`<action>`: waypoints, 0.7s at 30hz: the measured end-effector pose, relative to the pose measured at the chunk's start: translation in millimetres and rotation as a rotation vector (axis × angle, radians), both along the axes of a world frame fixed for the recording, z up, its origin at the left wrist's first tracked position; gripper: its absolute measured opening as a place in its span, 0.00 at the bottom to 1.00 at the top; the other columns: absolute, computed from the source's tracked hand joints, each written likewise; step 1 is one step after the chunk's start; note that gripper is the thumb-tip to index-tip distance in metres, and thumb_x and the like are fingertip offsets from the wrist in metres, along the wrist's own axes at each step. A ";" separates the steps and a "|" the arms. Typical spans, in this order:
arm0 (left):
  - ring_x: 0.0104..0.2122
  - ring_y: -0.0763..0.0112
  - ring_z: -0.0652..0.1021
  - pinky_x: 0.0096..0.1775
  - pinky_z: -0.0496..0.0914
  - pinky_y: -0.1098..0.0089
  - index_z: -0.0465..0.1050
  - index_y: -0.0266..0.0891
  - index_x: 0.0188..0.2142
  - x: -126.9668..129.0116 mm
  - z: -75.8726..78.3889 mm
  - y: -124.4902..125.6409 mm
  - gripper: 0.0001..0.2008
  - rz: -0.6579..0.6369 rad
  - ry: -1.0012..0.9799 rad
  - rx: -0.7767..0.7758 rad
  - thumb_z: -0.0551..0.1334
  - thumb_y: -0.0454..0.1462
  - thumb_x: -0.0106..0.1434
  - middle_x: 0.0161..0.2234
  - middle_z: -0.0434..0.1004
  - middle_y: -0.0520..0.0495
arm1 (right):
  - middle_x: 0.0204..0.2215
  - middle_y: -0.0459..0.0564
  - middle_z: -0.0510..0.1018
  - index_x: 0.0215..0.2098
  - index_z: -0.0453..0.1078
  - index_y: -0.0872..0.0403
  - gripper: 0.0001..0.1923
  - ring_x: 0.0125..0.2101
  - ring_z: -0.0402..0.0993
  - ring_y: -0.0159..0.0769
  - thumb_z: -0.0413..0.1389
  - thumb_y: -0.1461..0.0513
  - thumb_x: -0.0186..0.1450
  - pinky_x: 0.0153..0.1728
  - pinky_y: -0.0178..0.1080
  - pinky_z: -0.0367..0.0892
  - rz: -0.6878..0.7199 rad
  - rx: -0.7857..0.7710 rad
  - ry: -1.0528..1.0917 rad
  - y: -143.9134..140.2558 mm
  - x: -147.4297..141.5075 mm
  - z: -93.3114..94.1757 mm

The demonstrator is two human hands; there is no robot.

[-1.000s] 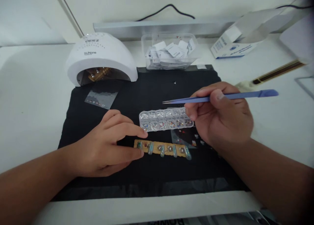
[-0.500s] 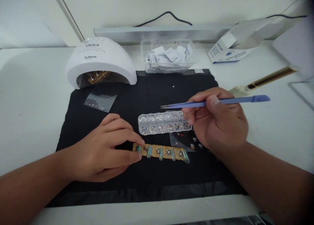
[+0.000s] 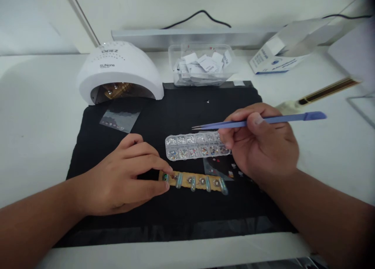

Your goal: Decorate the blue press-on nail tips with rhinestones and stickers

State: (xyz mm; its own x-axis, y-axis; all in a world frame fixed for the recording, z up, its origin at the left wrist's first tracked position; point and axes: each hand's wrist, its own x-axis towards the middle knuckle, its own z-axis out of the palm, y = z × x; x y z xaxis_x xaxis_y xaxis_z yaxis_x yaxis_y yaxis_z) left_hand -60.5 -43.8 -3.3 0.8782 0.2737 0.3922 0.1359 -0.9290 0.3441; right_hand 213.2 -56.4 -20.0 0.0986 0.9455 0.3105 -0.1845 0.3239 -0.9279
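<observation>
My left hand (image 3: pixel 123 179) rests on the black mat (image 3: pixel 164 218) and pinches the left end of a tan strip (image 3: pixel 199 181) that carries several pale blue nail tips with gems on them. My right hand (image 3: pixel 263 147) grips blue tweezers (image 3: pixel 263 121) horizontally, tips pointing left, hovering above a clear compartment box of rhinestones (image 3: pixel 196 146). The tweezer tips look closed; whether they hold anything is too small to tell.
A white dome nail lamp (image 3: pixel 118 71) stands at the mat's back left. A clear tub of paper slips (image 3: pixel 202 65) sits behind the mat, a small plastic bag (image 3: pixel 120 118) lies on it. A white-and-blue box (image 3: pixel 272 56) and a gold-black stick (image 3: pixel 325 91) lie at right.
The view shifted slightly. My left fingers closed onto the strip's left end and pressed it down. My right hand with the tweezers stayed almost in place above the rhinestone box.
</observation>
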 end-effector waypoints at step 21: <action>0.49 0.65 0.75 0.56 0.64 0.55 0.75 0.44 0.39 -0.9 -0.1 -2.3 0.06 0.006 0.036 0.192 0.64 0.31 0.64 0.47 0.80 0.52 | 0.21 0.44 0.78 0.29 0.76 0.45 0.07 0.15 0.63 0.34 0.61 0.54 0.63 0.14 0.40 0.58 -0.032 -0.025 -0.020 -1.4 -2.2 1.3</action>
State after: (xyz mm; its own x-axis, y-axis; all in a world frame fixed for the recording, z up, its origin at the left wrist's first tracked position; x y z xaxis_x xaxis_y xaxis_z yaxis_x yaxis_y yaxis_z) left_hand -61.3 -46.0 -3.3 0.8911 0.2027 0.4061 0.1510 -0.9762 0.1558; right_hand 211.1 -57.7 -18.7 0.1231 0.9494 0.2891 -0.1559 0.3062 -0.9391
